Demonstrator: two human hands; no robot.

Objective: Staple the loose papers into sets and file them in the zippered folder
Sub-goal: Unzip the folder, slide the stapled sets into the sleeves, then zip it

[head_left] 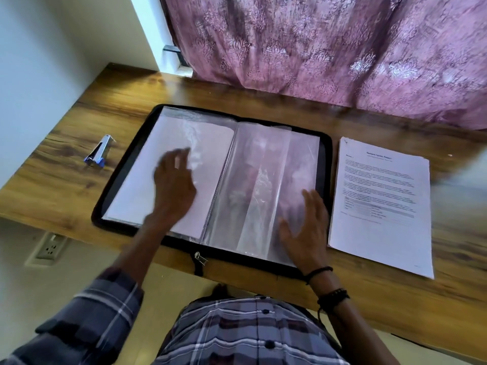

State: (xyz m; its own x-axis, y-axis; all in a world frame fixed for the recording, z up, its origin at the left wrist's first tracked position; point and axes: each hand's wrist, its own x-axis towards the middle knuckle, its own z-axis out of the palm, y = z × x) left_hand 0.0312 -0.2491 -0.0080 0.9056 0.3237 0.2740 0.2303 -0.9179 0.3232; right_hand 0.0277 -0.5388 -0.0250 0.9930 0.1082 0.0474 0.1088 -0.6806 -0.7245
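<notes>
A black zippered folder (105, 204) lies open on the wooden desk, its clear plastic sleeves spread to both sides. White paper fills the left sleeve (147, 164). My left hand (175, 180) lies over that left page with fingers spread, blurred by motion. My right hand (307, 225) rests flat on the lower right sleeve (263, 185), fingers straight. A stack of printed papers (379, 206) sits on the desk just right of the folder. A silver and blue stapler (98, 152) lies left of the folder, away from both hands.
The wooden desk (66, 159) runs against a white wall on the left. A pink patterned curtain (329, 48) hangs behind the desk. The folder's zipper pull (199, 258) hangs over the desk's front edge. A wall socket (50, 248) sits below the desk.
</notes>
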